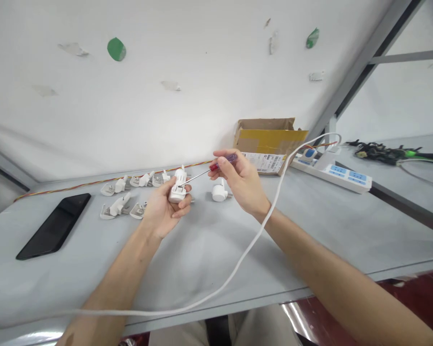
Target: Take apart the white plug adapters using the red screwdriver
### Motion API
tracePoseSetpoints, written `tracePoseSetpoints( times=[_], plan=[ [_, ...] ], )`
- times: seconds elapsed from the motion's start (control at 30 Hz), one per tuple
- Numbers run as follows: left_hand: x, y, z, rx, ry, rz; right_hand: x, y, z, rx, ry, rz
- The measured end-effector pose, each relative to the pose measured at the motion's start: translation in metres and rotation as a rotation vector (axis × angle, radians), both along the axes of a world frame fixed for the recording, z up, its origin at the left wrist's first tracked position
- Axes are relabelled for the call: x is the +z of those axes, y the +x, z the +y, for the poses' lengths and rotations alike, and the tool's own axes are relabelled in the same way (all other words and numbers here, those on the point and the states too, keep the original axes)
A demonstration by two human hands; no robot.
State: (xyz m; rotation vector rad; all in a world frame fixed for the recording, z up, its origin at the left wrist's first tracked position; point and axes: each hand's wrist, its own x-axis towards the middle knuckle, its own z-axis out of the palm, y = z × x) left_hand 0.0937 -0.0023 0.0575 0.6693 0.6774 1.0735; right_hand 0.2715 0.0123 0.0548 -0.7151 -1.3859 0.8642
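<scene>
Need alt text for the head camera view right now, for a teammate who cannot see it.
The left hand holds a white plastic plug housing while the right hand points a red-handled screwdriver into it, above a grey table. More white plug parts, a black phone, a white cable, a cardboard box and a white power strip lie around.

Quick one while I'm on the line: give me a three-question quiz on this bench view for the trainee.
1. True or false: the left hand holds a white plug.
2. What does the right hand hold? A) screwdriver B) phone C) power strip
3. Fill in: the screwdriver's tip meets the ____.

Key: 1 true; 2 A; 3 white plug
</scene>
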Motion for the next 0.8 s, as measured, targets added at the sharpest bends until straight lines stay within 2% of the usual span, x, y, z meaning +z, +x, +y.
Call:
tracePoseSetpoints(
  times=[0.2,0.37,0.57,0.8],
  plan=[
    [0.0001,-0.0005,0.0004,0.003,0.011,-0.008,0.0014,-0.0019,-0.0033,-0.008,0.002,-0.025],
    [-0.002,0.0001,0.0009,0.003,0.015,-0.002,0.0,-0.0027,-0.0001,0.019,-0.004,0.044],
    [-0.0032,0.0002,0.0004,-0.03,0.01,-0.028,-0.0001,-0.0025,0.0004,0.088,-0.009,0.1],
    [-0.0045,0.0012,0.0,-0.086,0.015,-0.078,0.001,-0.0033,-0.0015,0.102,-0.006,0.097]
  ],
)
